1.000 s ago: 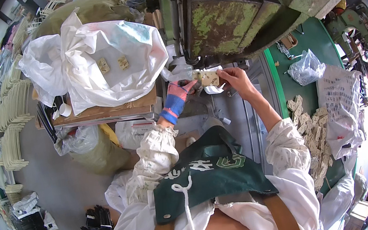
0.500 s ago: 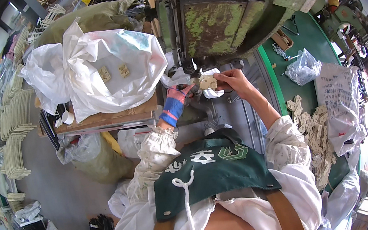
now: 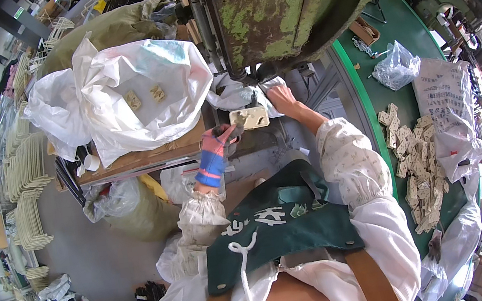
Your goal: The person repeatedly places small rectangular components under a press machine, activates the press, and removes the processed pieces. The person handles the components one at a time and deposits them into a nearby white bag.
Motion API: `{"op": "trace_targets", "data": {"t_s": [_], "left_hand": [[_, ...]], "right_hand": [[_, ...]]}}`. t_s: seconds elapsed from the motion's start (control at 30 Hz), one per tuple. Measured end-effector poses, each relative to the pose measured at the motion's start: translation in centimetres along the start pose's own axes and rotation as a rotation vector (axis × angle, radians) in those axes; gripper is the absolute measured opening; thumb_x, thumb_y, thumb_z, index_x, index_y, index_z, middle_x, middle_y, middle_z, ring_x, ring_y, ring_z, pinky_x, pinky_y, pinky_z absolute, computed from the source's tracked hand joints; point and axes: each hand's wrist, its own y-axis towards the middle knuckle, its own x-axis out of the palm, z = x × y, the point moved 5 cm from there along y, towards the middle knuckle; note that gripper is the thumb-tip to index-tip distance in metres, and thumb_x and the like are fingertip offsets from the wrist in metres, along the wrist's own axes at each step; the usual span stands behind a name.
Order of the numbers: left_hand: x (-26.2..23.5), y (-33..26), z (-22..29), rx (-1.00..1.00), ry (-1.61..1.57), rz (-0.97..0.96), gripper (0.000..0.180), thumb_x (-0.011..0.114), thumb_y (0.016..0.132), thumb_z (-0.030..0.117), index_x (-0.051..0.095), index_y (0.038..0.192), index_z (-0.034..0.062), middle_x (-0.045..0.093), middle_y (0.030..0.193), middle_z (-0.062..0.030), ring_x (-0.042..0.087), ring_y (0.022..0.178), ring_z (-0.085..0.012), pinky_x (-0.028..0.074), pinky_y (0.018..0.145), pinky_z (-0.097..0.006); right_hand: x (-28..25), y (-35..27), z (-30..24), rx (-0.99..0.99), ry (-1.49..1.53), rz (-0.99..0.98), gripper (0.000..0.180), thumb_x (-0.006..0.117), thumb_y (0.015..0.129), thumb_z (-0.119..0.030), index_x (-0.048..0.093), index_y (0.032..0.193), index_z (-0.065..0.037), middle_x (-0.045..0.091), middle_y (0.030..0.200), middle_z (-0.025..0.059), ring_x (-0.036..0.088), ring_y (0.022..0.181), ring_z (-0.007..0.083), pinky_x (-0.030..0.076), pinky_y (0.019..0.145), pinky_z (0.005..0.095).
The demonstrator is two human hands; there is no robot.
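Observation:
Below the head of a green, worn press (image 3: 263,21), my left hand (image 3: 215,145) is closed on one end of a beige rectangular plate (image 3: 250,118) with small holes. That hand wears a pink and blue glove with dark finger parts. My bare right hand (image 3: 280,97) reaches up beside the press's lower tooling, apart from the plate. White plastic sheeting (image 3: 233,95) lies about there, and the fingertips of this hand are hidden. To the left, two beige pieces (image 3: 157,92) lie in an open white plastic bag (image 3: 127,129).
On the green table (image 3: 378,137) at right lies a heap of beige plates (image 3: 419,168), beside a clear plastic bag (image 3: 397,67) and a printed white sack (image 3: 448,109). A wooden board (image 3: 158,153) carries the white bag. Below it stands a stuffed sack (image 3: 139,217).
My right hand has let go of the beige plate and moved up toward the press tooling. My left hand has drawn the plate slightly left and toward me. The view has shifted a little.

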Motion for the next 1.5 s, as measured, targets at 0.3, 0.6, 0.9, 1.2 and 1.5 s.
{"op": "trace_targets", "data": {"t_s": [0.3, 0.6, 0.9, 1.2, 1.5], "left_hand": [[-6.1, -2.7, -3.4, 0.018, 0.268, 0.108, 0.025, 0.064, 0.077, 0.005, 0.063, 0.102, -0.0021, 0.061, 0.08, -0.0058, 0.057, 0.066, -0.0136, 0.045, 0.056, -0.025], [-3.8, -0.6, -4.4, -0.189, -0.052, 0.106, 0.018, 0.064, 0.084, 0.013, 0.067, 0.095, -0.0004, 0.065, 0.079, -0.0018, 0.052, 0.06, -0.0046, 0.035, 0.047, -0.019], [0.7, -2.3, -7.4, 0.042, -0.073, -0.029, 0.032, 0.057, 0.088, 0.012, 0.05, 0.118, 0.0039, 0.06, 0.092, -0.0079, 0.058, 0.079, -0.0155, 0.047, 0.059, -0.025], [3.5, -1.9, -6.2, -0.082, -0.341, 0.128, 0.038, 0.044, 0.092, 0.046, 0.05, 0.079, 0.0111, 0.038, 0.055, 0.0006, 0.037, 0.042, -0.0122, 0.03, 0.038, -0.023], [0.3, -1.3, 1.0, 0.294, 0.211, 0.238, 0.018, 0.05, 0.093, 0.022, 0.055, 0.089, 0.0051, 0.044, 0.065, 0.0022, 0.036, 0.047, -0.0054, 0.028, 0.042, -0.02]], "right_hand": [[-1.4, -2.4, 3.3, 0.312, 0.636, 0.211, 0.011, 0.066, 0.071, -0.007, 0.067, 0.078, 0.002, 0.063, 0.065, 0.017, 0.063, 0.059, 0.0219, 0.049, 0.057, 0.0316], [-7.7, -4.4, -1.0, 0.42, 1.364, 0.111, 0.023, 0.064, 0.084, -0.013, 0.065, 0.097, 0.006, 0.065, 0.079, 0.003, 0.055, 0.068, 0.006, 0.046, 0.064, 0.0219], [-9.6, -6.7, -10.4, 0.398, 1.534, -0.172, 0.017, 0.062, 0.085, -0.003, 0.063, 0.1, 0.006, 0.065, 0.083, 0.0076, 0.062, 0.07, 0.0111, 0.054, 0.063, 0.0236], [-9.3, -6.5, -10.6, 0.409, 1.599, -0.171, 0.015, 0.068, 0.08, -0.004, 0.062, 0.093, 0.003, 0.066, 0.078, 0.006, 0.06, 0.066, 0.0086, 0.049, 0.056, 0.0228], [-12.4, -0.9, -7.0, 0.562, 1.255, -0.057, 0.019, 0.068, 0.08, -0.003, 0.063, 0.089, 0.013, 0.065, 0.07, 0.0114, 0.063, 0.058, 0.0144, 0.053, 0.054, 0.0236]]}}
